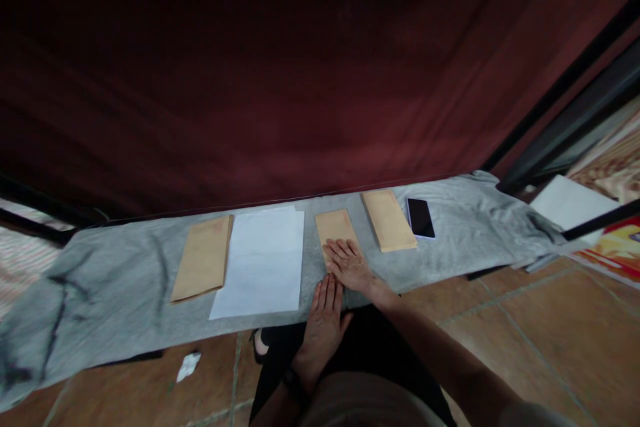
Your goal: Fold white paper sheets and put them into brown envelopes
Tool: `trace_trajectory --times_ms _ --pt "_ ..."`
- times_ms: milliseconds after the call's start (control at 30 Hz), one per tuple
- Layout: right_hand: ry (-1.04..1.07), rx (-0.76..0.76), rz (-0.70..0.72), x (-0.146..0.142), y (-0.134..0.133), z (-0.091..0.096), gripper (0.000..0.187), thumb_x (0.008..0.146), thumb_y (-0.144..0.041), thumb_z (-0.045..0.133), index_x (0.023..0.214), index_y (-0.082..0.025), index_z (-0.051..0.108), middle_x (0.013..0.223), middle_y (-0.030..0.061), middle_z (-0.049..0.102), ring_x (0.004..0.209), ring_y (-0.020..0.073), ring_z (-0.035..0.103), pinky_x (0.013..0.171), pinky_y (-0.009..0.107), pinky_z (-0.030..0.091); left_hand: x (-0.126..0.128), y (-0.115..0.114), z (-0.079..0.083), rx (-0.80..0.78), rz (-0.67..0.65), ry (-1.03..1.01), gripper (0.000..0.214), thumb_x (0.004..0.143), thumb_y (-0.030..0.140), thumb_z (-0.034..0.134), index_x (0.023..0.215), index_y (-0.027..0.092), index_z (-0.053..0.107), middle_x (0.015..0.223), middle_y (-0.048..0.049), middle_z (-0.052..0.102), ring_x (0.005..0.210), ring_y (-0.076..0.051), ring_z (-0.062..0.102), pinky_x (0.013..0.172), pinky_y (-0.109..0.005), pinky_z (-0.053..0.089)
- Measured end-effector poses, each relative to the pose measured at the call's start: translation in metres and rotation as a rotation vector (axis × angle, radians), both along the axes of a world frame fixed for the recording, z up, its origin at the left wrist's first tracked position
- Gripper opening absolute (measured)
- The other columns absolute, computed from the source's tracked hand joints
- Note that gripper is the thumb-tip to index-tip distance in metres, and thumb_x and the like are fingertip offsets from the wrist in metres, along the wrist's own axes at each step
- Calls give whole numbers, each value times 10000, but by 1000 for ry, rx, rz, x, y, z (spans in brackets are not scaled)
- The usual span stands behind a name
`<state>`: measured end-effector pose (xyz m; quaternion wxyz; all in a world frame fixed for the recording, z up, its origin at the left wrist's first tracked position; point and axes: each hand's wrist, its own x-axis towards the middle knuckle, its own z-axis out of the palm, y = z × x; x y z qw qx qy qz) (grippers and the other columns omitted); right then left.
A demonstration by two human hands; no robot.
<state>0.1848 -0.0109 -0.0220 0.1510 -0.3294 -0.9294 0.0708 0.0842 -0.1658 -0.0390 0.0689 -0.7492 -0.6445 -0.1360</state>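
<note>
A brown paper envelope (334, 223) lies on the grey cloth (270, 323) in front of me. My right hand (347, 263) rests flat across its lower part, fingers stretched out, hiding that end. My left hand (325, 320) is at the near edge of the cloth, its outstretched fingertips close to the envelope's near end; whether they touch it I cannot tell. To the left are white paper sheets (263, 260), partly overlapped by a stack of larger brown envelopes (203, 257). On the right lies another stack of brown envelopes (389, 219).
A dark-screened phone (421, 218) lies right of the envelopes. Behind the narrow cloth-covered surface rises a dark red panel (300, 113). A crumpled white tissue (189, 366) is on the tiled floor (135, 393). A white board or box (573, 202) stands at the far right.
</note>
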Motion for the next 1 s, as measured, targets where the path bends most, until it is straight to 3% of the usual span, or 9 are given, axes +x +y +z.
trace_trajectory --times_ms 167,500,767,933,1000 --pt "10 -26 61 23 -30 4 517 1049 -392 388 1543 -243 369 1573 57 416 1458 233 374 1214 486 262 -1 0 -2 23 -19 -6 748 910 327 541 1551 83 244 1538 -233 430 1432 -357 408 1147 -576 377" --pt "65 -18 54 65 -70 3 587 1034 -395 416 1559 -150 320 1587 116 392 1476 228 334 1213 463 297 0 1 6 9 -20 -2 783 920 245 526 1584 88 143 1610 -211 310 1499 -321 284 1177 -524 365" --pt "99 -9 -300 84 -67 1 506 1030 -329 397 1492 -126 435 1470 159 531 1339 300 484 1102 483 406 0 2 9 7 -27 18 762 942 311 551 1572 70 196 1600 -232 320 1491 -345 295 1176 -513 364" --pt "183 -73 -465 71 -52 4 448 987 -257 435 1406 -134 535 1240 183 637 1119 323 579 970 486 478 0 3 7 14 -22 5 789 934 261 545 1588 93 137 1606 -227 311 1494 -335 291 1181 -519 353" --pt "289 -183 -512 64 -46 7 415 960 -219 465 1347 -131 584 1134 170 658 1067 306 592 965 459 481 0 3 8 5 -21 7 786 924 244 553 1585 92 155 1603 -226 317 1496 -335 287 1183 -517 351"
